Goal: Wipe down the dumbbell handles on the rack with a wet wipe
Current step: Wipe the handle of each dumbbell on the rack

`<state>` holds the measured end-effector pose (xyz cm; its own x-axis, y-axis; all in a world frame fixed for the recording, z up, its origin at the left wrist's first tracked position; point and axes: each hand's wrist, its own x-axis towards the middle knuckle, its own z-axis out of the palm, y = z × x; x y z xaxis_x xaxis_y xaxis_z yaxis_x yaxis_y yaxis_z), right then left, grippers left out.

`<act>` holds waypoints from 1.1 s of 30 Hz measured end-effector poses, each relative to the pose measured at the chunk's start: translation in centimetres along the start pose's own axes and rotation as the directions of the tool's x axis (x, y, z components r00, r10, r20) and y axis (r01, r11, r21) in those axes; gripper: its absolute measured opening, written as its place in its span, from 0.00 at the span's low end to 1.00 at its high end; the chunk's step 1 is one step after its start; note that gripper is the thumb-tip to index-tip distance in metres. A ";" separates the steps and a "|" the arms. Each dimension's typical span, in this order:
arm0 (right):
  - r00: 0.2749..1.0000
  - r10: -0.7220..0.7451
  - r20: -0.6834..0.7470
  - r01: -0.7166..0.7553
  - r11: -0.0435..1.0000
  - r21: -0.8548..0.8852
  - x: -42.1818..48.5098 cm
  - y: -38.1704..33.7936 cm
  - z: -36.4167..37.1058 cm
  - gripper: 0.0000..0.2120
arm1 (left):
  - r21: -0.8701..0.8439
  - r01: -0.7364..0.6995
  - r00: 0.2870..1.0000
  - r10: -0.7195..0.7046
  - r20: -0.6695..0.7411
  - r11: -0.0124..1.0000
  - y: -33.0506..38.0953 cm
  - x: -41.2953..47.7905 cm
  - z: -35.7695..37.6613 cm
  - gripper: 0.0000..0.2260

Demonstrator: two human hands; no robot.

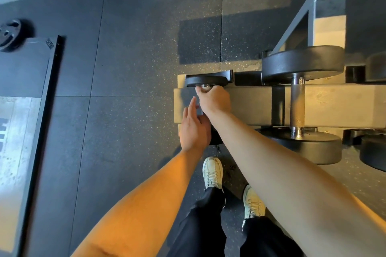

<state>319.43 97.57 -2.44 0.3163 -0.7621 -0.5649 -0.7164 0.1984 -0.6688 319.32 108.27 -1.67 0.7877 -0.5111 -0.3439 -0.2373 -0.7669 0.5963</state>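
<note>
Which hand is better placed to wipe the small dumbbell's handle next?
Probably the right hand: it is curled over the handle of the small dumbbell, while the left hand lies beside it with straight fingers.

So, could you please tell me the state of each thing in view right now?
Small dumbbell: lying on the rack, handle gripped.
Right hand: curled round that handle, near its far end.
Left hand: open, fingers straight, beside that handle.
Large dumbbell: lying on the rack, untouched.
Wipe: not clearly visible.
</note>
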 end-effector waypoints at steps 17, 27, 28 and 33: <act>0.884 0.176 0.434 -0.206 0.978 0.022 -4.2 3.7 -2.1 0.22 | -0.274 0.110 0.990 -0.131 -0.059 0.955 -0.4 -0.1 0.0 0.20; 0.917 0.311 0.249 -0.191 0.892 -0.410 -4.4 5.2 -0.4 0.23 | -0.314 0.113 0.993 -0.120 -0.002 0.943 -0.3 -0.6 -0.4 0.22; 0.922 0.302 0.241 -0.189 0.896 -0.401 -4.6 5.3 -0.4 0.19 | -0.313 0.116 0.993 -0.116 0.017 0.943 -0.4 -0.8 -0.4 0.20; 0.979 0.165 0.118 -0.139 0.969 -0.206 -5.9 5.8 -0.9 0.07 | -0.349 0.144 0.987 -0.110 0.117 0.926 -2.9 -2.9 -0.3 0.18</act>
<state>312.88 102.68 -2.51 0.2644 -0.6410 -0.7206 -0.8661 0.1709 -0.4698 317.96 112.11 -2.22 0.7374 -0.4654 -0.4896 0.0925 -0.6484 0.7557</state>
